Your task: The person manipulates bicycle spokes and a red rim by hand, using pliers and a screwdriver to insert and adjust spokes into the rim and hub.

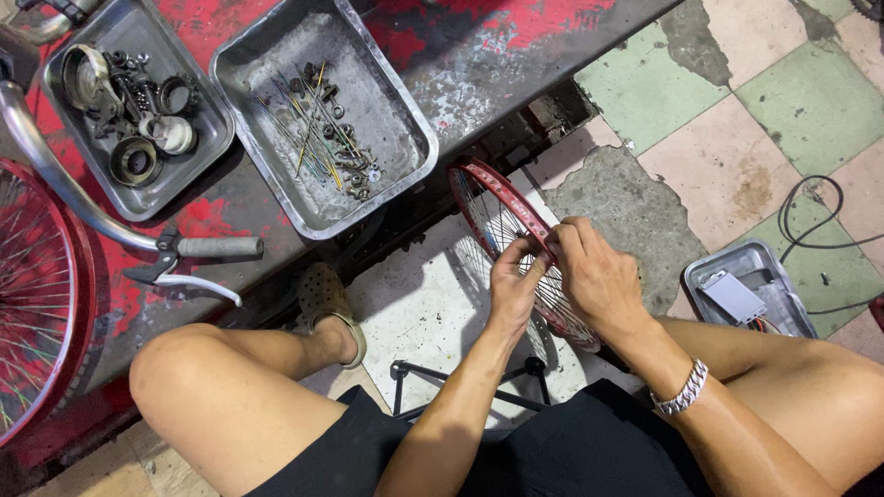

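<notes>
A small red-rimmed spoked wheel (493,207) stands upright between my knees, over the floor. My left hand (512,285) pinches the rim and spokes from the near side. My right hand (599,276) grips the rim's right edge, fingers curled over it; a metal bracelet (681,391) is on that wrist. Both hands meet at the same spot on the rim. What the fingertips pinch is too small to tell.
A red worn bench holds a steel tray (405,110) of loose spokes and nipples and a second tray (207,138) of bearings and rings. A handlebar with brake lever (184,262) and a larger red wheel (46,304) lie at left. A floor tray (783,276) sits right, by cables.
</notes>
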